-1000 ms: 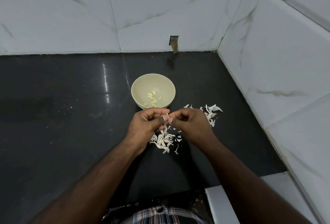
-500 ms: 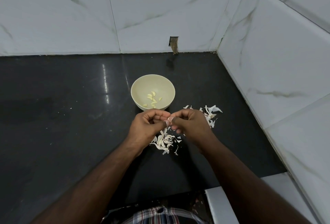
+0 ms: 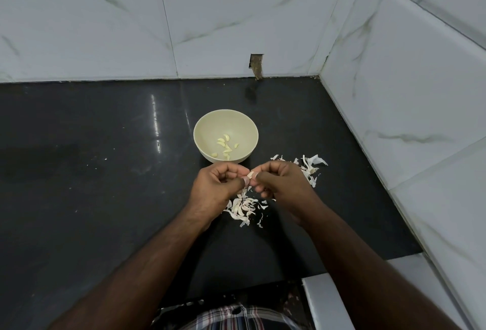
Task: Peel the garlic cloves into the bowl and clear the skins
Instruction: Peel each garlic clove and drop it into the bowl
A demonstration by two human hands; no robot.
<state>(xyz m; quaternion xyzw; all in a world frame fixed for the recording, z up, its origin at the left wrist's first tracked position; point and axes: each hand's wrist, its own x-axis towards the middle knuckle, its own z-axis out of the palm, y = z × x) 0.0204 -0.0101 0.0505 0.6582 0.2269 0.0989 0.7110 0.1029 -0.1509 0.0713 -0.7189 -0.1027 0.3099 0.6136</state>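
Note:
A cream bowl (image 3: 210, 123) stands on the black counter with several peeled garlic cloves (image 3: 225, 145) inside. Just in front of it, my left hand (image 3: 215, 187) and my right hand (image 3: 282, 183) meet, both pinching one small garlic clove (image 3: 251, 174) between their fingertips, a little above the counter. A heap of white garlic skins (image 3: 243, 207) lies under the hands. A second scatter of skins (image 3: 311, 168) lies to the right, partly hidden by my right hand.
The black counter (image 3: 92, 172) ends at white marble tiled walls (image 3: 394, 93) behind and on the right, forming a corner. A small notch in the tile (image 3: 256, 65) sits at the back wall's base. A white ledge (image 3: 326, 300) borders the counter's near right.
Both hands have stayed together over the skins, working the clove with small finger shifts. Nothing else has moved.

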